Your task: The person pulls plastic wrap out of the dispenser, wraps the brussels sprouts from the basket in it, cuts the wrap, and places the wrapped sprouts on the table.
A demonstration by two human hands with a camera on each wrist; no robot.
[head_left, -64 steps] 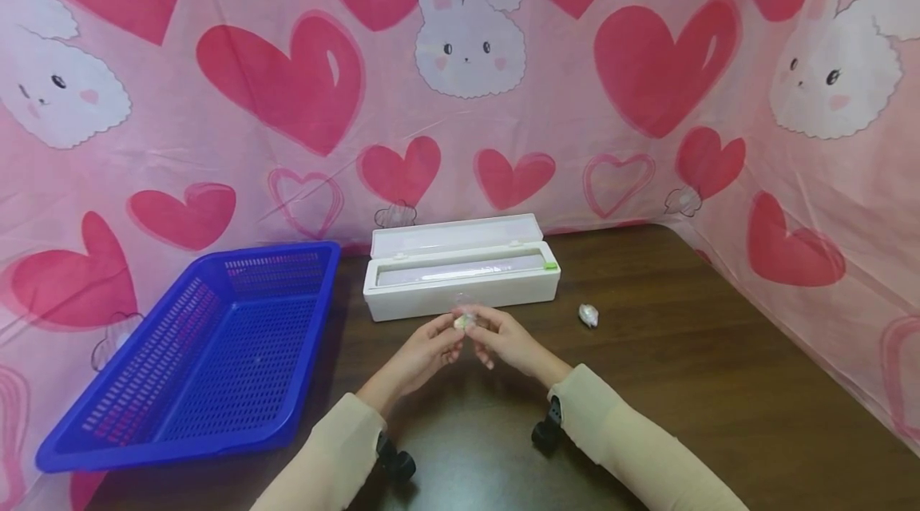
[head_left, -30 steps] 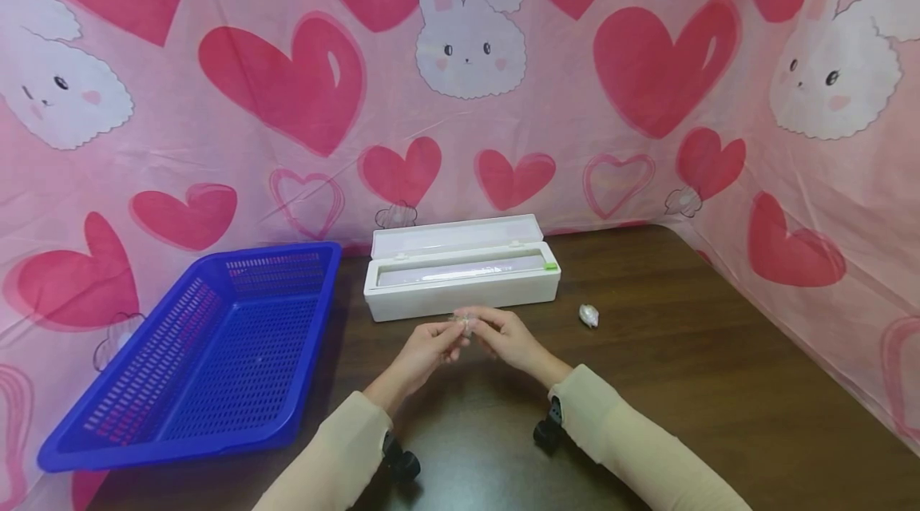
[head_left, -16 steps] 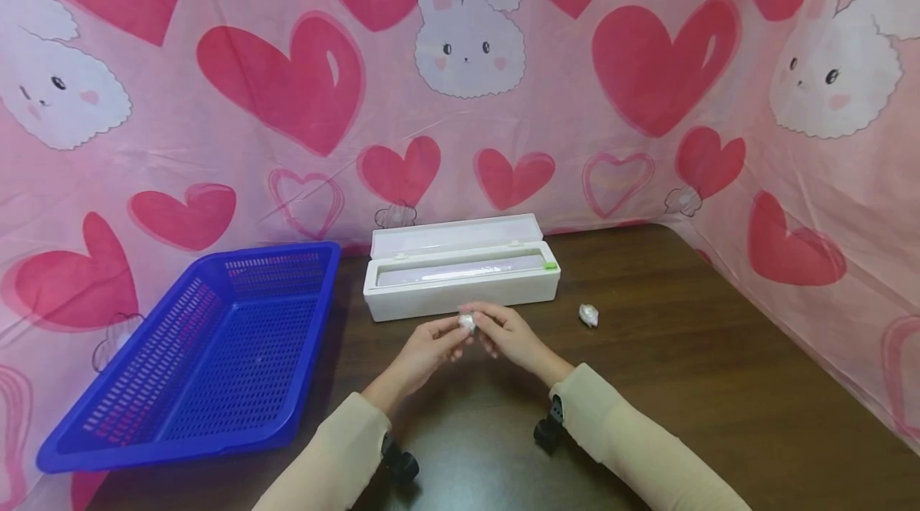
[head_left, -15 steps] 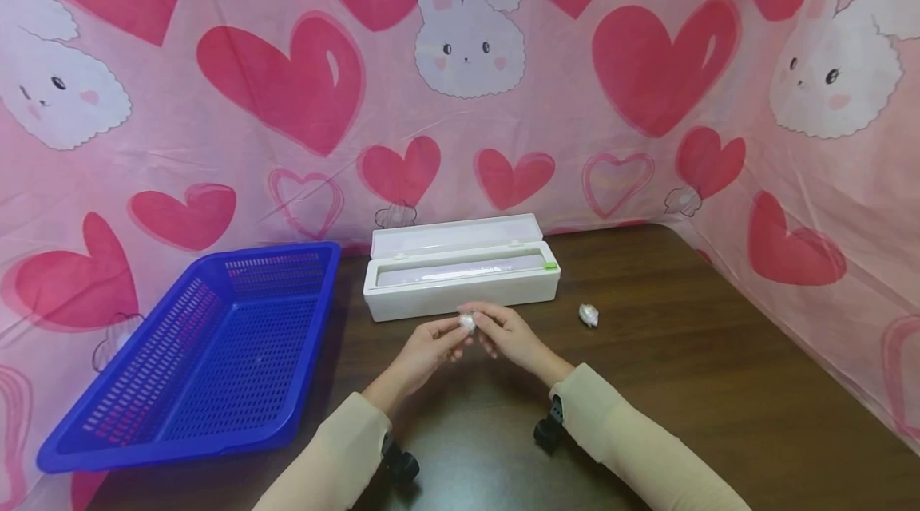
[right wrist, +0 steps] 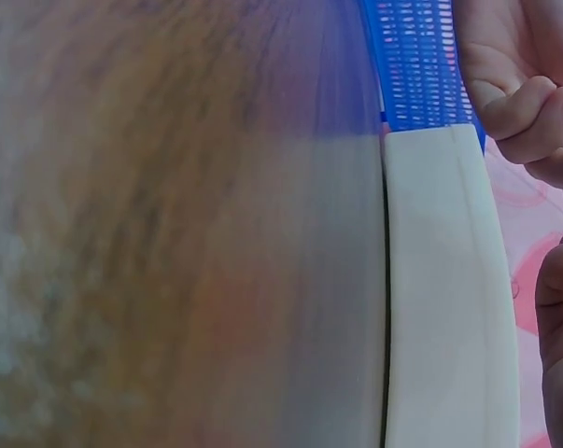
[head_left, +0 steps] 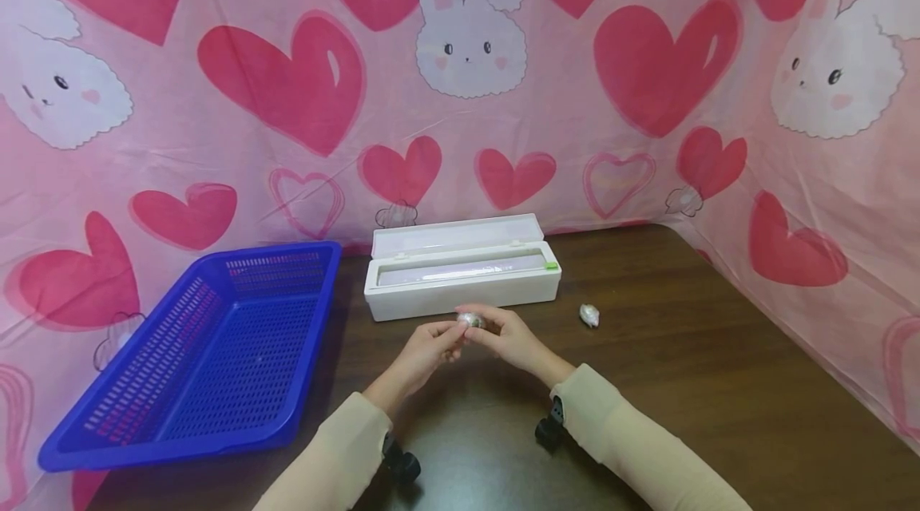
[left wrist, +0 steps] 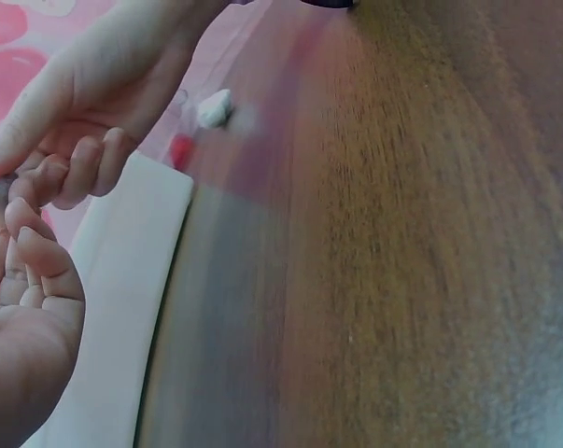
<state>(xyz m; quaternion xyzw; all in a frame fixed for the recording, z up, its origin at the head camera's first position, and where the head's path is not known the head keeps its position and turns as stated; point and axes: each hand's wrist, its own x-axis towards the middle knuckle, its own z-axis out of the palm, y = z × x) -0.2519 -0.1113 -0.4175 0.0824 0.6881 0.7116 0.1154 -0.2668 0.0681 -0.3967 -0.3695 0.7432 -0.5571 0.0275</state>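
Both hands meet in front of the white box, in the head view. My left hand [head_left: 426,351] pinches a small bundle [head_left: 472,320] wrapped in shiny clear plastic film from the left. My right hand [head_left: 516,342] grips the same bundle from the right, fingers behind it and thumb in front. What the film wraps is too small to make out. In the left wrist view, the left hand [left wrist: 29,345] shows curled fingers below the right hand [left wrist: 94,103]. Only part of the right hand [right wrist: 561,317] shows in the right wrist view, and the bundle is hidden there.
Behind the hands stands a long white cling film dispenser [head_left: 460,297], lid raised, with a green slider [head_left: 550,265] at its right end. Another small film-wrapped bundle [head_left: 589,314] lies on the brown table [head_left: 647,383] to the right. A blue basket [head_left: 305,383] stands at left.
The bundle has been turned between the fingers; a loose bit of film stood up from it earlier, and it now looks more compact. The hands have barely moved; the other things have stayed put.
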